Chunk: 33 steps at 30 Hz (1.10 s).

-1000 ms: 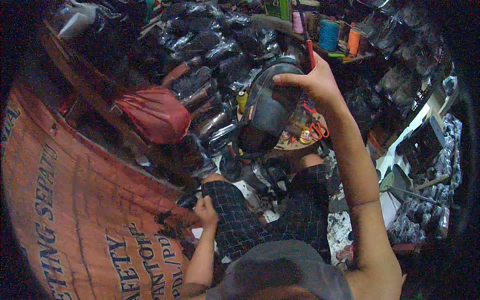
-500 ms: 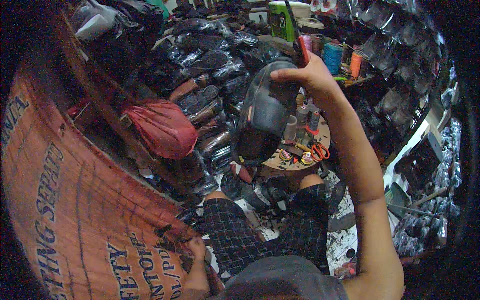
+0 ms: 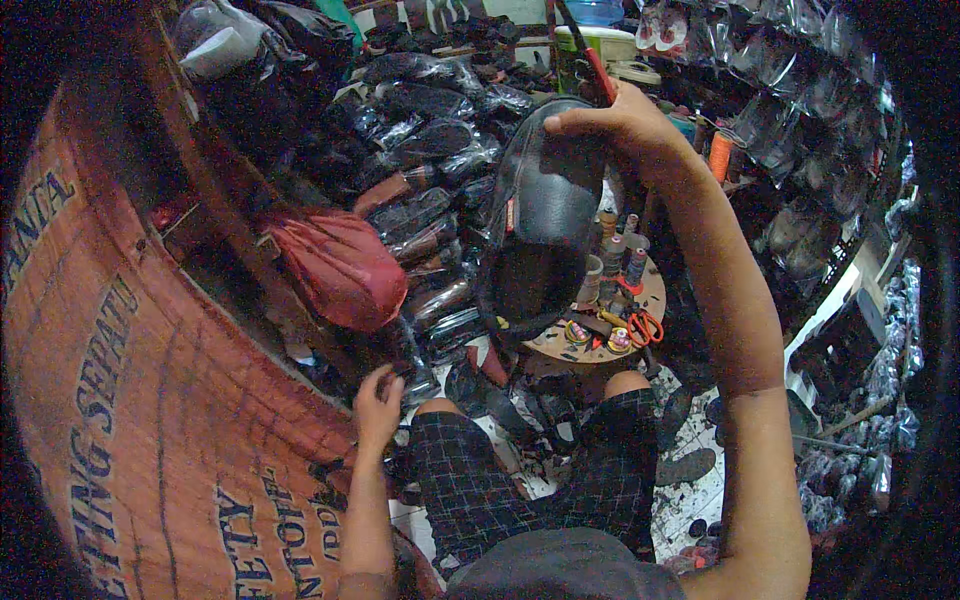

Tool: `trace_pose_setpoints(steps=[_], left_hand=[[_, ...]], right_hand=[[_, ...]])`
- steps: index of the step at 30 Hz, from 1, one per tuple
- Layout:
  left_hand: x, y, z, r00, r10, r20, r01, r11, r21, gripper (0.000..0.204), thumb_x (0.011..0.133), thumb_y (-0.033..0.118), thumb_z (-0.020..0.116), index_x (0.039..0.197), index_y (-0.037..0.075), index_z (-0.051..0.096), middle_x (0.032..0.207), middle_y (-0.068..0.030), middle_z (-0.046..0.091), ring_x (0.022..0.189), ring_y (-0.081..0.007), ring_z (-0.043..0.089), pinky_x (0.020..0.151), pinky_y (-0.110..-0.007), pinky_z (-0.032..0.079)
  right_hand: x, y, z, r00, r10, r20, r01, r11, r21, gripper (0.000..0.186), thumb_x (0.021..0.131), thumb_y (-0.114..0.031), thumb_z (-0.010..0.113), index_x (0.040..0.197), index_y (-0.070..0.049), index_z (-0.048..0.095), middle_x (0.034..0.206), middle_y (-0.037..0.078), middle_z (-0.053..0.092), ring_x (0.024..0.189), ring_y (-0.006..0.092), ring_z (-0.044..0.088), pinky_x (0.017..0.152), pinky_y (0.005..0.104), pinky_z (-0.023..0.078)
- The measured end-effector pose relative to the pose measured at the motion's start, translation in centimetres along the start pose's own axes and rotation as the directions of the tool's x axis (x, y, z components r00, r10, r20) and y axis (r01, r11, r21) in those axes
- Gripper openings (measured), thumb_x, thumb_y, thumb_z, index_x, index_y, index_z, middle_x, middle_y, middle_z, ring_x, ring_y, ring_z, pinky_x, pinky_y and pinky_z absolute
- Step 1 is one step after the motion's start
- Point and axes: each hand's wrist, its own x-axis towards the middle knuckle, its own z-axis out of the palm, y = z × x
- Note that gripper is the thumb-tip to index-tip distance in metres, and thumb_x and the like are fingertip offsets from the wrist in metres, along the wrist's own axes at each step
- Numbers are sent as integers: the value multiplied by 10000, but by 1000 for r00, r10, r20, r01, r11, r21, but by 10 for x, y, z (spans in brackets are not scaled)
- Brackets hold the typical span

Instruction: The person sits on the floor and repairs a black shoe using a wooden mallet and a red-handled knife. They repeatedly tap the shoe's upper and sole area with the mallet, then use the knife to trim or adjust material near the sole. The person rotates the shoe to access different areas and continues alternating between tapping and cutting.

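Note:
My right hand [image 3: 630, 125] is raised at the end of an outstretched arm, closed on a black leather shoe [image 3: 545, 185]. Its thumb presses the upper, and the shoe's dark opening faces down toward me. A long tool with a red handle [image 3: 598, 78] and a dark shaft sticks up from the same hand. Lower left, my left hand [image 3: 378, 405] is lifted beside an orange printed banner [image 3: 200, 430], fingers loosely bent and apart, with nothing seen in them. Behind the shoe stands a round wooden work top [image 3: 570, 350] with orange-handled scissors [image 3: 644, 327] and thread spools [image 3: 636, 262].
Plastic-wrapped shoes [image 3: 430, 140] are piled ahead, and more bagged shoes [image 3: 790, 60] hang at the right. A red bundle [image 3: 340, 270] hangs at the left by a wooden post [image 3: 215, 150]. Scraps litter the white floor [image 3: 690, 490] around my knees.
My left hand has come up and away from the banner's lower edge. The right hand still holds the shoe and tool, with the shoe turned slightly. The view has shifted a little.

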Motion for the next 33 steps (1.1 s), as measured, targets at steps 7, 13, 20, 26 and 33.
trace_pose_setpoints(steps=[7, 13, 20, 26, 33], left_hand=[[81, 238, -13, 903, 336, 269, -135, 815, -564, 848, 861, 133, 755, 1563, 21, 293, 1316, -137, 607, 1203, -200, 597, 1027, -351, 475], [85, 225, 30, 861, 175, 478, 305, 573, -760, 781, 835, 82, 632, 1552, 19, 329, 1363, -132, 585, 1246, -218, 576, 1033, -349, 473], [25, 90, 50, 789, 207, 578, 608, -126, -784, 364, 935, 183, 593, 1243, -3, 647, 1179, -144, 703, 1073, -310, 676, 946, -431, 540], [-32, -46, 58, 847, -187, 497, 505, -7, -863, 466, 952, 272, 519, 1317, -7, 596, 1243, -156, 666, 1123, -325, 642, 995, -447, 504], [-64, -118, 74, 808, -225, 545, 560, 5, -828, 535, 916, 278, 516, 1367, -7, 553, 1297, -152, 635, 1164, -314, 617, 1025, -427, 479]], right_hand=[[-5, 0, 30, 994, 107, 30, -103, 989, -109, 610, 696, -187, 903, 1208, -19, 618, 976, 75, 719, 875, 168, 691, 851, 324, 537], [-36, 40, 35, 950, 206, -236, -182, 976, 121, 437, 872, -416, 757, 1131, -83, 643, 860, -7, 673, 736, 96, 612, 579, 256, 427], [-176, 226, 90, 701, 664, -261, -623, 748, 228, 271, 929, -415, 625, 968, -150, 586, 762, -40, 508, 588, 87, 458, 501, 275, 337], [-317, 346, 152, 448, 883, -141, -794, 466, 390, 334, 1018, -342, 421, 1141, -94, 609, 756, -1, 503, 581, 120, 461, 508, 298, 377], [-296, 372, 126, 710, 518, -477, -692, 640, -334, 541, 925, -230, 668, 1400, -23, 516, 1236, 215, 601, 1161, 362, 576, 1009, 434, 442]])
